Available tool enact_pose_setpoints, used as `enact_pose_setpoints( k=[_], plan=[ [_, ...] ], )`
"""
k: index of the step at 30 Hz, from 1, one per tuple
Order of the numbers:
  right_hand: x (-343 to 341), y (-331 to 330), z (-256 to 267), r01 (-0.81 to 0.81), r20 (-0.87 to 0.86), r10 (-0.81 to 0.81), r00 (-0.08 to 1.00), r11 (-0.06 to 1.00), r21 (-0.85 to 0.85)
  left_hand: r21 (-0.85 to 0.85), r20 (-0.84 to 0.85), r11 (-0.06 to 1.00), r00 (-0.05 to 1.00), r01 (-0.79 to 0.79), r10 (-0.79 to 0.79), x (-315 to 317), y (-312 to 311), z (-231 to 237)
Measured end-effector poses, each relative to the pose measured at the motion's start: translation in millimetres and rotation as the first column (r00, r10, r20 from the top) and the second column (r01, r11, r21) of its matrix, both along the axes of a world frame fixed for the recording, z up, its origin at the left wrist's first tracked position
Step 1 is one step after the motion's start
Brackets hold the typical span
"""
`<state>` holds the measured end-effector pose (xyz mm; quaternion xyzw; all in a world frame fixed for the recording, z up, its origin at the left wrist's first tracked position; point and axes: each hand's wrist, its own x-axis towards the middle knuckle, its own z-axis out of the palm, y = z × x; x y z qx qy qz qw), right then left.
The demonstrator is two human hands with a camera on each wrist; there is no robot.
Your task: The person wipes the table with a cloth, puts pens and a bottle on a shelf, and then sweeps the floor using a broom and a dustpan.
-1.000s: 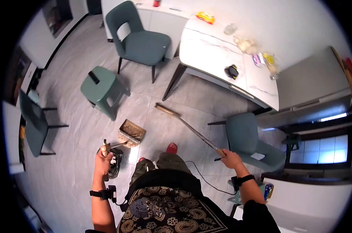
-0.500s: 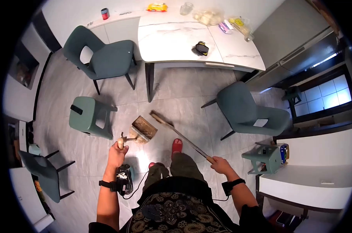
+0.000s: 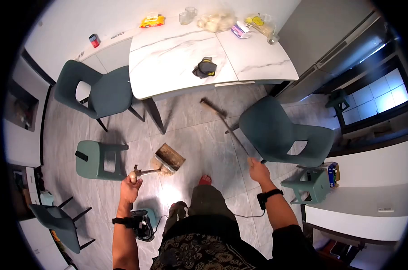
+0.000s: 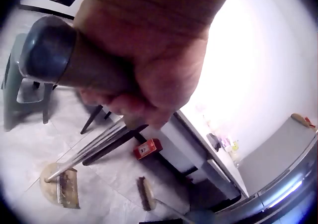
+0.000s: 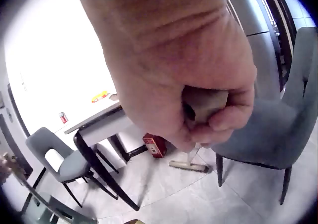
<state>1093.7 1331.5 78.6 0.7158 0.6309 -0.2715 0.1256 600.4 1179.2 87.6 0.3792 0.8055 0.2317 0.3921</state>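
Observation:
In the head view, the left hand point(image 3: 129, 190) grips the handle end of a long-handled dustpan point(image 3: 170, 157), whose pan rests on the floor. The left wrist view shows that hand point(image 4: 144, 60) with its fingers curled round the thick handle point(image 4: 94, 65). The right hand point(image 3: 259, 171) grips the broom's stick; the broom head point(image 3: 213, 108) lies on the floor near the table's front, apart from the dustpan. In the right wrist view the fingers of the right hand point(image 5: 184, 75) wrap the handle end point(image 5: 206, 104).
A marble-topped table point(image 3: 177, 58) holds a dark pouch, bags and glasses. Green chairs stand left point(image 3: 111, 92) and right point(image 3: 271, 130) of it. A green stool point(image 3: 89, 157) is left of the dustpan. Under the table is a red box point(image 5: 155, 145). A black bag point(image 3: 143, 227) is by the left forearm.
The broom head has moved right and farther from the dustpan, towards the space before the table. The head view has turned and shifted. Both hands keep their grips.

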Motion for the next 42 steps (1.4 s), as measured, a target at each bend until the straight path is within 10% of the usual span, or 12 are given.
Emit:
enact_pose_setpoints(
  k=[8,18,23,30,33,37,42],
  plan=[
    [11,102,-131,-0.03,-0.063,0.022,0.998,0.991,-0.129,-0.101,-0.043,0.995,0.999,-0.023,0.018,20,49,-3],
    [23,-32,-54,-0.136,-0.373,-0.046,0.927,0.884,-0.446,-0.114,-0.1,0.993,0.995,-0.023,0.012,38,75,-2],
    [52,-22,13,0.219,-0.347,-0.702,0.622,0.581,-0.784,-0.078,-0.052,0.997,0.999,-0.004,0.0,24,81,-9],
    [44,-50,77,0.316,-0.311,-0.589,0.746,0.724,-0.614,-0.006,0.099,1.0,0.995,0.014,-0.013,0,73,-27],
    [39,-76,14,0.032,-0.442,-0.068,0.894,0.996,-0.088,-0.078,0.138,0.995,0.989,0.062,-0.051,2,80,-6],
    [-57,-66,0,-0.097,-0.165,0.071,0.984,0.983,-0.153,-0.057,0.176,0.992,0.979,0.11,-0.098,-6,76,2],
    [-87,-92,-30,-0.141,-0.307,0.066,0.949,0.964,-0.227,-0.003,0.082,0.958,0.955,0.285,-0.284,-25,67,-30]
  ],
)
